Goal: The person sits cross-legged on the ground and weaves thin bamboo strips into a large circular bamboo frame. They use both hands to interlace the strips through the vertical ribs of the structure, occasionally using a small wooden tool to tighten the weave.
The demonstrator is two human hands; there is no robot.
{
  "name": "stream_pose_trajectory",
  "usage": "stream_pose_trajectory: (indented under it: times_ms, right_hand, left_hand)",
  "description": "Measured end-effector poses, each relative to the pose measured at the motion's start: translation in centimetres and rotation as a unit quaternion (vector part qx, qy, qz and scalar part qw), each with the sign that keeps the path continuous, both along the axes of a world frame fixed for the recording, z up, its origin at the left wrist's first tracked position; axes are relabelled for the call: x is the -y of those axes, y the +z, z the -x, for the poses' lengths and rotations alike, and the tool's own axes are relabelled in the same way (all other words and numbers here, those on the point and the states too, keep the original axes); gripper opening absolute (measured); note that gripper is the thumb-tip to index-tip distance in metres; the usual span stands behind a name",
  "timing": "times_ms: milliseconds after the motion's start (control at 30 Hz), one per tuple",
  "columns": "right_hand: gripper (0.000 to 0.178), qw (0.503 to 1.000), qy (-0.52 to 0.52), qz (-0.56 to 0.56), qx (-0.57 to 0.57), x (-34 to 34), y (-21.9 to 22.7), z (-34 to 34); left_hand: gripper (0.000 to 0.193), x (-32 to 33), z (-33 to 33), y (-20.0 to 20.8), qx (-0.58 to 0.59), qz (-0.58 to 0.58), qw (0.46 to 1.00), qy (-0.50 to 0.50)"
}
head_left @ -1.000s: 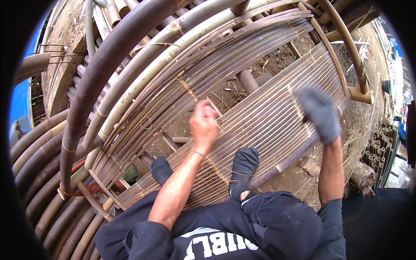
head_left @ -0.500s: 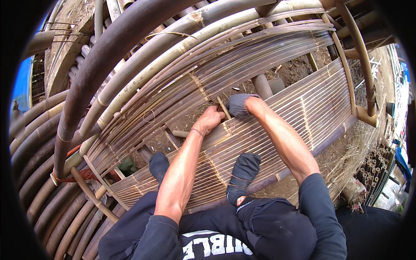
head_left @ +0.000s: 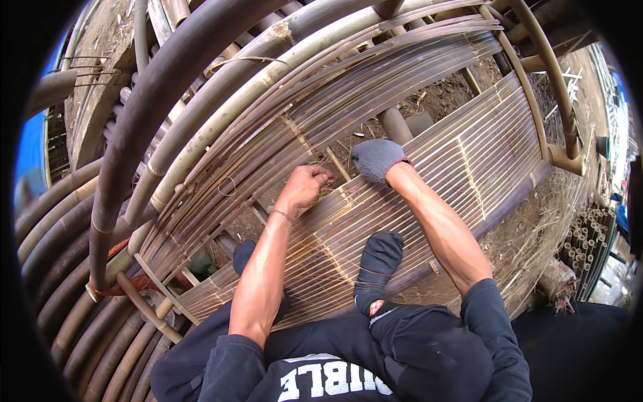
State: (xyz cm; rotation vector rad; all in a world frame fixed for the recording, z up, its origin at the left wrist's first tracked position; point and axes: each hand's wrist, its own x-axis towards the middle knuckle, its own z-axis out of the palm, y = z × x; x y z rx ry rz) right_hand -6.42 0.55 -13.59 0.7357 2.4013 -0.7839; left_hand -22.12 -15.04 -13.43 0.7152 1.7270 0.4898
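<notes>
A bamboo seat frame (head_left: 268, 141) stretches before me, its slats running lengthwise and tied by pale cross lashings. Between the near slat panel (head_left: 429, 174) and the far slat panel (head_left: 315, 110) lies a gap with ground showing through. My left hand (head_left: 305, 187), bare with a thin cord at the wrist, is closed in a pinch over this gap; what the fingertips hold is too fine to make out. To its right, past a short bamboo crosspiece (head_left: 339, 164), my right hand (head_left: 379, 161) wears a grey glove and is curled closed above the panel's edge. Its fingertips are hidden.
Thick curved bamboo poles (head_left: 114, 154) arch along the left and far side. Bundled cut bamboo tubes (head_left: 586, 251) lie at the right beside dry fibres. My dark-socked foot (head_left: 378, 268) rests on the near slats. Red-orange cord (head_left: 130, 285) hangs at the left.
My hands have drawn apart from the crosspiece, the left moving left and the right lifting slightly. The gloved hand now shows its back. The view has shifted a little.
</notes>
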Motion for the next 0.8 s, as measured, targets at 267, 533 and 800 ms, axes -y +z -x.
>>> stream_pose_trajectory:
  times_ms: [267,533,800]
  right_hand:
    - [0.033,0.992,-0.010,-0.033,-0.120,1.1,5.1,0.2]
    - [0.044,0.936,-0.220,0.142,-0.233,4.4,8.9,-4.9]
    - [0.040,0.917,-0.280,0.054,-0.278,8.0,9.7,-4.9]
  left_hand:
    - [0.024,0.5,0.7,1.6,0.015,-0.032,0.999,-0.008]
    - [0.024,0.6,0.6,5.9,0.258,-0.058,0.964,0.024]
    - [0.023,-1.2,-2.0,7.9,0.267,-0.069,0.961,-0.030]
